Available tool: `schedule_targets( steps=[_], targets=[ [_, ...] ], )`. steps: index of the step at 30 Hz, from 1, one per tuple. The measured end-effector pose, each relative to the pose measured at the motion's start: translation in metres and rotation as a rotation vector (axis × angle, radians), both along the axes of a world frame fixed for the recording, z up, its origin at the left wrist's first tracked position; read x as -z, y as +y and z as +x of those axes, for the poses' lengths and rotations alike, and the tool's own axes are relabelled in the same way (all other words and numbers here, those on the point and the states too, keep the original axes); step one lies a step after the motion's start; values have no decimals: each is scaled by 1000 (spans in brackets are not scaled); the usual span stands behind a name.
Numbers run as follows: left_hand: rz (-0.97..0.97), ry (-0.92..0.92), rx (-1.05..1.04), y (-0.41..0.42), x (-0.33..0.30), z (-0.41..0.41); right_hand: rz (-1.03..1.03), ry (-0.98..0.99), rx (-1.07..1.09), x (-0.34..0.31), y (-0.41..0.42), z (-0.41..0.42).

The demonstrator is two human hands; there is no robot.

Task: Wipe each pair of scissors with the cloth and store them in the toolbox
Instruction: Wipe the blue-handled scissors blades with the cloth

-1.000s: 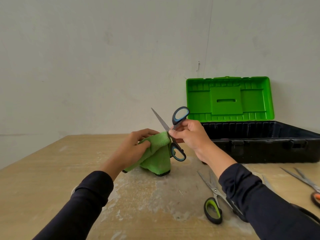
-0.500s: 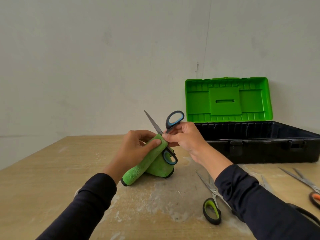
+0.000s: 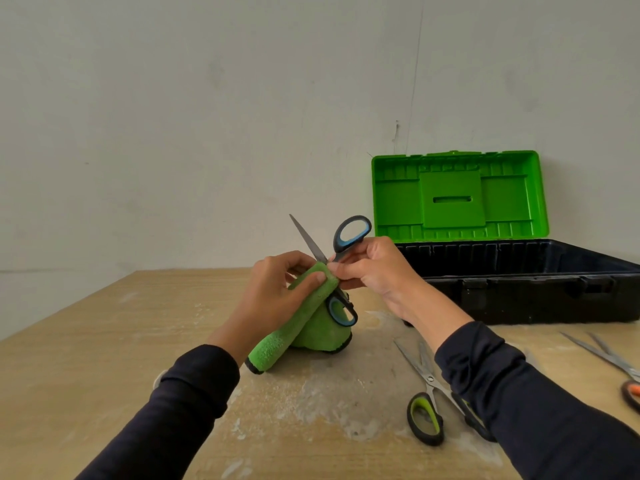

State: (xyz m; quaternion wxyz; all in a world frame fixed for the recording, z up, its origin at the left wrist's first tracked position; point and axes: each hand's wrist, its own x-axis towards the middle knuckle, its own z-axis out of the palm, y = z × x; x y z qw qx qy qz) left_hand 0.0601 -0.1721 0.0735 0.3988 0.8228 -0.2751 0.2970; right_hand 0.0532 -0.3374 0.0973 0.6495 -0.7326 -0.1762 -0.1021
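My right hand [image 3: 372, 271] grips the blue-handled scissors [image 3: 349, 233] near the pivot, blades spread apart. One blade points up and to the left; the other is hidden inside the green cloth [image 3: 301, 323]. My left hand [image 3: 277, 292] pinches the cloth around that hidden blade, and the cloth hangs down to the table. The open toolbox [image 3: 540, 282], black with a raised green lid [image 3: 457, 195], stands at the back right.
Green-handled scissors [image 3: 427, 400] lie on the wooden table [image 3: 86, 341] under my right forearm, partly covered by the sleeve. Orange-handled scissors [image 3: 609, 362] lie at the right edge. White dust smears the table's middle. A plain wall is behind.
The cloth has slid along the lower blade as my left hand regripped it, now rolled and hanging lower left. Both hands and the scissors have shifted slightly left and down.
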Motion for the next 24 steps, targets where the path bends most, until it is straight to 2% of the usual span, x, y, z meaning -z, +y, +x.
schedule_targets(
  steps=[10,16,20,24],
  targets=[
    [-82,116,97,4,1,3,46,-86,10,-4,-5,-1],
    [-94,116,76,6,2,4,134,-81,39,-9,-15,2],
    [-143,76,46,-4,3,1,42,-70,1,-5,-5,0],
    [-83,34,33,-6,4,0,57,-75,12,-6,-3,-1]
  ],
)
